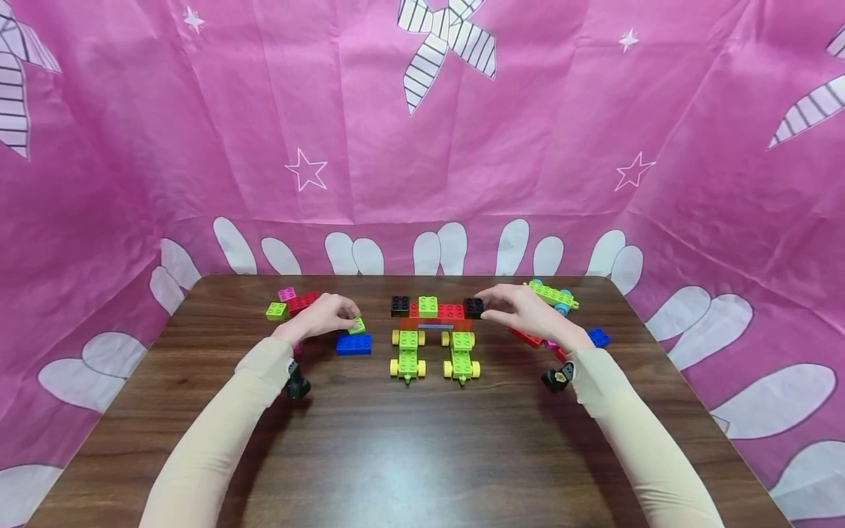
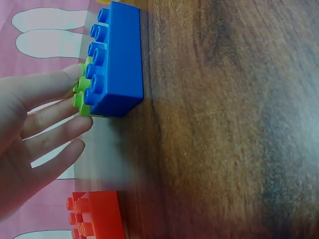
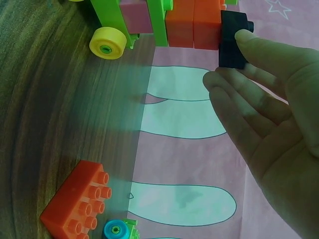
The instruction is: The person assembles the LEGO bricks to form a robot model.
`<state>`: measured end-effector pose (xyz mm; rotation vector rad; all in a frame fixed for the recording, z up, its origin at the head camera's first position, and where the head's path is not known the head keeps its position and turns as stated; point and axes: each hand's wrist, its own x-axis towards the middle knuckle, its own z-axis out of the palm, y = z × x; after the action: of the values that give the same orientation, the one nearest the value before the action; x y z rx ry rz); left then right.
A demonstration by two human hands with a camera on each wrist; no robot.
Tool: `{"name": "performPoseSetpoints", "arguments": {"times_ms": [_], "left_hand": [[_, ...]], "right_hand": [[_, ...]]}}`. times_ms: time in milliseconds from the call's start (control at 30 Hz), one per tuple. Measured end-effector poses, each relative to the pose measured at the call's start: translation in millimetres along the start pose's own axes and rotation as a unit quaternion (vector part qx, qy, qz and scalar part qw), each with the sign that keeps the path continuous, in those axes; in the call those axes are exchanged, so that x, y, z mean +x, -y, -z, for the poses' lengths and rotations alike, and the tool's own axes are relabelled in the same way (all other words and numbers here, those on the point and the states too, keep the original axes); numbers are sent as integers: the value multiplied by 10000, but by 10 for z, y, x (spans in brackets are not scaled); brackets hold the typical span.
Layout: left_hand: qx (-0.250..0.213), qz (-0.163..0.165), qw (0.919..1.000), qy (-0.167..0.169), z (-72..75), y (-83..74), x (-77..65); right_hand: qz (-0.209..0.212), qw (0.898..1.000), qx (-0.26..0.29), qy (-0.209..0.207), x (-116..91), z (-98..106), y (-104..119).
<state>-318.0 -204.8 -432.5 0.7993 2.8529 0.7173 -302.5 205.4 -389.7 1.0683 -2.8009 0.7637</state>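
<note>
My left hand [image 1: 326, 314] pinches a small lime green brick [image 1: 357, 325] between thumb and fingers, just behind a blue brick [image 1: 354, 345]. In the left wrist view the blue brick partly hides that lime brick [image 2: 81, 103]. At the middle of the table is a build: two lime wheeled bases [image 1: 408, 353] with yellow wheels stand under red bricks [image 1: 451, 311]. A lime brick [image 1: 428, 306] tops the red row, and a black brick [image 1: 400, 306] sits at its left end. My right hand [image 1: 524, 312] holds the black brick [image 3: 231, 42] at the right end.
Beyond the left hand lie a pink brick [image 1: 287, 294], a red brick [image 1: 304, 301] and a green brick [image 1: 276, 311]. Around the right hand are a lime base with blue wheels [image 1: 553, 295], a red brick [image 3: 75, 199] and a blue brick [image 1: 599, 337].
</note>
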Motion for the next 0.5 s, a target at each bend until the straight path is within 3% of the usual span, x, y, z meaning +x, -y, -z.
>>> {"name": "performPoseSetpoints", "arguments": {"times_ms": [200,500], "left_hand": [[195,-183,9995,-162,-17,8,9],[217,26,9997,-69,-9,8,26]], "right_hand": [[4,10000,66,50,-5,-6,2],[60,10000,31,-11,-11,6,1]]}}
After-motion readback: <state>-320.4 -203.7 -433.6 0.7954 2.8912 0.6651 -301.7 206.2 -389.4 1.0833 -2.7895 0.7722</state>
